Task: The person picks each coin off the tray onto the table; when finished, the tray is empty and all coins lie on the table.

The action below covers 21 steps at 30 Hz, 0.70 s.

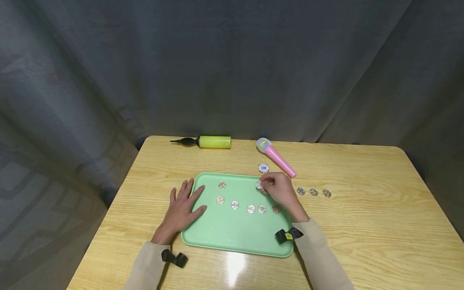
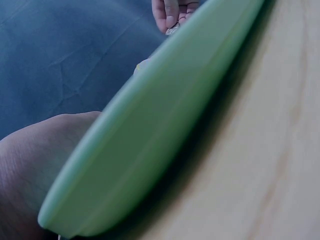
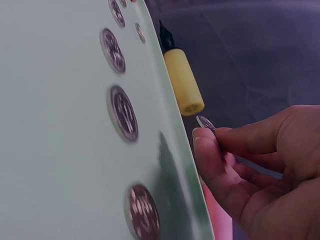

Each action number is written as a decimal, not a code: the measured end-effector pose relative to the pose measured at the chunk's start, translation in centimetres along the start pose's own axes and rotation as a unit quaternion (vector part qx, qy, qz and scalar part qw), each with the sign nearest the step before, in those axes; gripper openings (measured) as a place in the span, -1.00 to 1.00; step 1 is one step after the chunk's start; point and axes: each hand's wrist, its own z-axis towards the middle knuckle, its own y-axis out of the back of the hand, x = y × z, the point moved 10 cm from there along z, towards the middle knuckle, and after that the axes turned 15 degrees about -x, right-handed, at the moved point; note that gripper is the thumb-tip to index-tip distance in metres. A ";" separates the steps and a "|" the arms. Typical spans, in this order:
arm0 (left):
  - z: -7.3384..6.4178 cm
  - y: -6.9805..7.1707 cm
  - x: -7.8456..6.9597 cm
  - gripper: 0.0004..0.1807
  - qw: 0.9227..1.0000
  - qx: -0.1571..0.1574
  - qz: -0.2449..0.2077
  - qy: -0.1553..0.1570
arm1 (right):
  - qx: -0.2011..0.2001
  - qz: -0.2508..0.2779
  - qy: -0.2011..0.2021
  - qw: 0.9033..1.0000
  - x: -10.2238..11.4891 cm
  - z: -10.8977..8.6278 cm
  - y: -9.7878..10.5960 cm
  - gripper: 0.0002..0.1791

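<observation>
My right hand pinches a silver coin between thumb and fingertips, over the far right part of a green tray. In the right wrist view the held coin stands tilted, clear of the tray. With fingers spread, my left hand rests at the tray's left rim, its thumb and a finger reaching over the edge. On the tray lies a row of several coins, among them one silver coin and a reddish one. Another coin lies farther back on the left.
Three more coins, the middle one included, lie on the wooden table right of the tray. Behind the tray are a white chip marked 100, a pink toy microphone and a yellow hand pump. A dark curtain hangs beyond.
</observation>
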 end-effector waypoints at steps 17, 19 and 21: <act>0.0 -0.1 0.1 -0.25 1.000 -0.002 0.002 -0.001 | -0.033 -0.021 -0.028 0.999 -2.5 0.4 5.7 -0.83; 0.1 -0.1 0.1 -0.25 1.000 -0.002 0.002 -0.002 | -0.038 -0.029 -0.027 0.999 -2.7 0.4 6.3 -0.83; 0.1 -0.2 0.1 -0.25 1.000 -0.002 0.000 -0.001 | -0.043 -0.038 -0.026 0.998 -2.9 0.5 6.9 -0.82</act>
